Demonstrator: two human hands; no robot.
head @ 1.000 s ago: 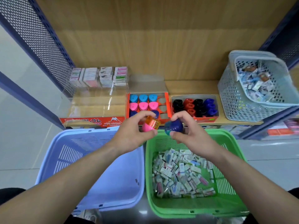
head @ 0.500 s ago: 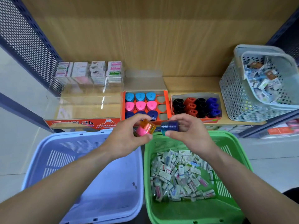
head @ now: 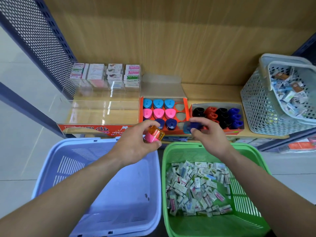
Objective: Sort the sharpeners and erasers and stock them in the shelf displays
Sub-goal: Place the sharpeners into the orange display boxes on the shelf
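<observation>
My left hand [head: 136, 142] pinches a pink-and-orange sharpener [head: 153, 135] above the lilac basket's [head: 51, 168] far rim, my right hand [head: 210, 134] grips a blue sharpener [head: 192, 127] just before the orange tray [head: 141, 108], and erasers [head: 196, 185] lie heaped in the green basket [head: 256, 153].

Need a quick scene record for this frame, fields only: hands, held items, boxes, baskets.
left hand: pinches an orange-and-pink sharpener
right hand: holds a blue sharpener by the orange box
orange box: light blue, pink, dark blue sharpeners; right column of slots unfilled
grey box: black, red, blue sharpeners
green basket: loose erasers
blue basket: left of the green one
clear case: stacked erasers at the back
</observation>
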